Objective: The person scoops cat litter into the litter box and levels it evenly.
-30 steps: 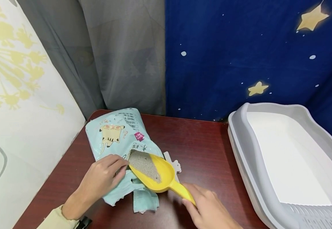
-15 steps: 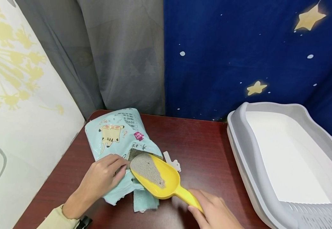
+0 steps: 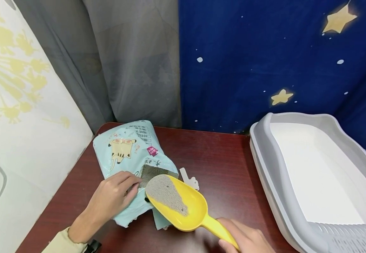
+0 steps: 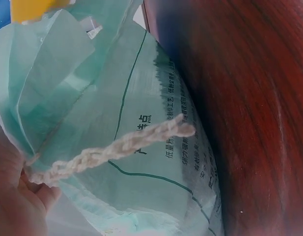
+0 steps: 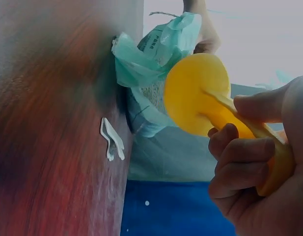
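Note:
My right hand (image 3: 247,237) grips the handle of a yellow scoop (image 3: 198,202), its fingers curled round it in the right wrist view. Grey grains (image 3: 165,193), like cat litter, fill the front part of the scoop. The scoop hangs just off the mouth of a light blue bag (image 3: 129,140) printed with a cat, which lies on the table. Inside the torn opening, more grey grains (image 3: 151,172) show. With its fingertips my left hand (image 3: 113,195) pinches the edge of that opening. A braided string (image 4: 117,147) sticks out from the bag beside the left fingers.
A grey and white litter box (image 3: 266,168) stands on the right of the dark red table (image 3: 214,151). Beside the bag lies a small white clip-like piece (image 3: 189,179). Grey and blue curtains (image 3: 233,70) hang behind, and a patterned white wall (image 3: 28,105) is at left.
The right hand has drawn the scoop with its grains out of the bag's mouth, toward the lower right. More of the opening is uncovered. The left hand has stayed in place.

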The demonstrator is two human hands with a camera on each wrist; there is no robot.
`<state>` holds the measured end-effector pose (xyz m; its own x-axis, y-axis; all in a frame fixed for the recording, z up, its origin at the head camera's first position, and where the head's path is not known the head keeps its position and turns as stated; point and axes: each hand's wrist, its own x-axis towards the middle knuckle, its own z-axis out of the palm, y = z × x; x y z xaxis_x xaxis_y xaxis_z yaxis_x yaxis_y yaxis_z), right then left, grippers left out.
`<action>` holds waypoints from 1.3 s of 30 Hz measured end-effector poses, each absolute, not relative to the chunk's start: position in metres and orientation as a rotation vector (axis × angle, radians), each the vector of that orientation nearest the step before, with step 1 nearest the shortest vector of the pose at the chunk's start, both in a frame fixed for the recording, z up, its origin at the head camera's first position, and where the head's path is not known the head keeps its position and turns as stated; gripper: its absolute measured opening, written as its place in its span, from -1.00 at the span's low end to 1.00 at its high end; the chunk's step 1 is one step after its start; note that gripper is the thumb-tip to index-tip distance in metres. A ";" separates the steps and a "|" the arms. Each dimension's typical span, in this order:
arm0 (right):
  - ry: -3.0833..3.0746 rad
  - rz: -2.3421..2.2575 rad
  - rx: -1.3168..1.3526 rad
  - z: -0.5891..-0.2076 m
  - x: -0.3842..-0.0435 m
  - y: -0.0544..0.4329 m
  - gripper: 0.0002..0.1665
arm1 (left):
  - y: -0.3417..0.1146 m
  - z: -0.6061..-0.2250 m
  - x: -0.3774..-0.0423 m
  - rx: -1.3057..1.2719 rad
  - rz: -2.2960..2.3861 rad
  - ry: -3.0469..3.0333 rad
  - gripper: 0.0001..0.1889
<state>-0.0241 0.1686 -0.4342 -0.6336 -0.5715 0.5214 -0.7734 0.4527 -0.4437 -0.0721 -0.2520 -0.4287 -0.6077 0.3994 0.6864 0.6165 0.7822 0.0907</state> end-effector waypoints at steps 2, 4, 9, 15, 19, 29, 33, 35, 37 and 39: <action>-2.413 0.993 1.127 -0.433 -0.020 0.173 -0.40 | -0.252 -0.429 -0.072 -0.752 -0.420 -2.296 -0.59; -2.415 1.037 1.093 -0.431 -0.015 0.177 -0.35 | -0.251 -0.429 -0.073 -0.756 -0.422 -2.289 -0.59; -2.405 1.110 1.019 -0.428 -0.006 0.186 -0.27 | -0.250 -0.430 -0.073 -0.762 -0.419 -2.282 -0.58; -2.466 1.042 0.926 -0.420 -0.001 0.197 -0.25 | -0.250 -0.430 -0.073 -0.763 -0.411 -2.273 -0.57; -2.489 0.993 0.890 -0.415 -0.001 0.206 -0.21 | -0.251 -0.431 -0.074 -0.767 -0.413 -2.263 -0.56; -2.338 0.965 0.847 -0.413 -0.002 0.223 -0.27 | -0.252 -0.431 -0.073 -0.757 -0.418 -2.266 -0.52; -2.299 0.930 0.797 -0.410 -0.002 0.230 -0.35 | -0.252 -0.431 -0.073 -0.750 -0.417 -2.285 -0.51; -2.315 0.909 0.755 -0.405 -0.001 0.234 -0.32 | -0.252 -0.431 -0.073 -0.746 -0.414 -2.295 -0.51; -2.358 0.870 0.707 -0.399 0.001 0.236 -0.28 | -0.251 -0.431 -0.073 -0.750 -0.417 -2.287 -0.51; -2.409 0.833 0.642 -0.393 0.003 0.240 -0.27 | -0.251 -0.431 -0.073 -0.750 -0.415 -2.287 -0.51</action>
